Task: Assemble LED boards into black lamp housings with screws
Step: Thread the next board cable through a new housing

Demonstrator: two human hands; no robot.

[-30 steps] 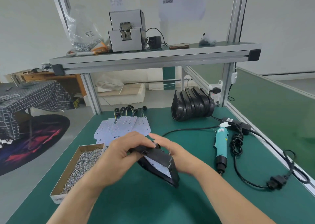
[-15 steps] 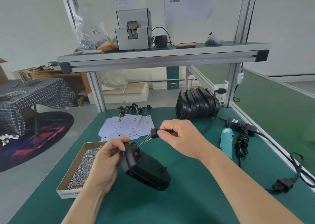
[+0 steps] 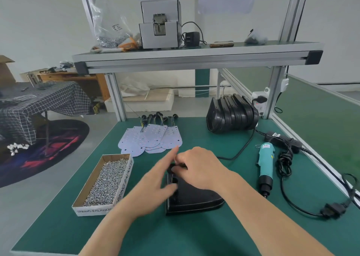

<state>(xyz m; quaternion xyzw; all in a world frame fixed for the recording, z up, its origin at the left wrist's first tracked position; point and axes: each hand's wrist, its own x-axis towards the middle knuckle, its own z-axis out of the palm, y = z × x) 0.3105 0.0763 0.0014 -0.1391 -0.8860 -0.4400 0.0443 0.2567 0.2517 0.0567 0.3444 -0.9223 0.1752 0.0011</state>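
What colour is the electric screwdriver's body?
The screwdriver is teal with a black nose; head view.

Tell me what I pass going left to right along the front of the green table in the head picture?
Box of screws → black lamp housing → teal screwdriver → black cable plug.

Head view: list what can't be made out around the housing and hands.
- Black lamp housing: inside hidden by its own shell.
- Right hand: curled fingers hide what they pinch.
- Left hand: motion blur; contact with housing unclear.
- Screws: too small to tell type.
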